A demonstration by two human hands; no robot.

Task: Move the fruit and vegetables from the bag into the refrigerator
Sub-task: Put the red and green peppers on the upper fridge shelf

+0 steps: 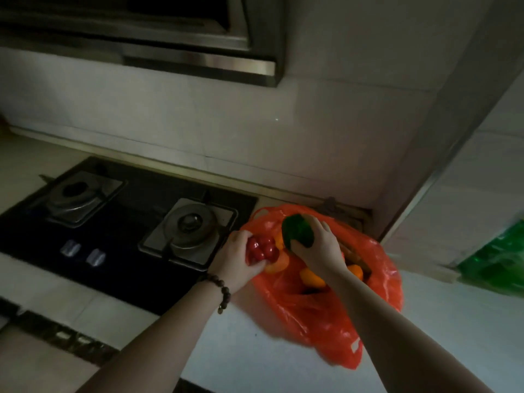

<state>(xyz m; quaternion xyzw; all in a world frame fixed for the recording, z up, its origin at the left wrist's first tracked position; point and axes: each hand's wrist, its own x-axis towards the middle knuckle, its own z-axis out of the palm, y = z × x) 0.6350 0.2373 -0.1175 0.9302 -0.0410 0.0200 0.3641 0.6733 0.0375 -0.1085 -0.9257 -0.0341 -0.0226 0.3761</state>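
We are at the picking-out step: both our hands are at the mouth of the orange plastic bag (326, 307), which lies slumped on the white countertop (241, 350), near its back right corner and just beside the right edge of the gas hob (127, 222).

Our left hand (238, 262) curls round a red bell pepper (261, 249), thumb below and fingers over the top, so the pepper sits in the palm at the bag's left rim, already mostly out of the plastic. Our right hand (320, 245) grips a green bell pepper (297, 231) from the right side, fingers wrapped over its far face and thumb pressed at its lower edge; it is held above the bag's opening, towards the back rim.

More produce lies inside the bag: orange pieces (312, 277) show below our right wrist, and something brownish beside them that we cannot make out.

Next, we judge, both peppers must come fully out of the bag and be carried to the refrigerator, which is not in view. The loose plastic may cling and drag along, so a clean upward lift seems wise. Most of the task looks ahead of us.
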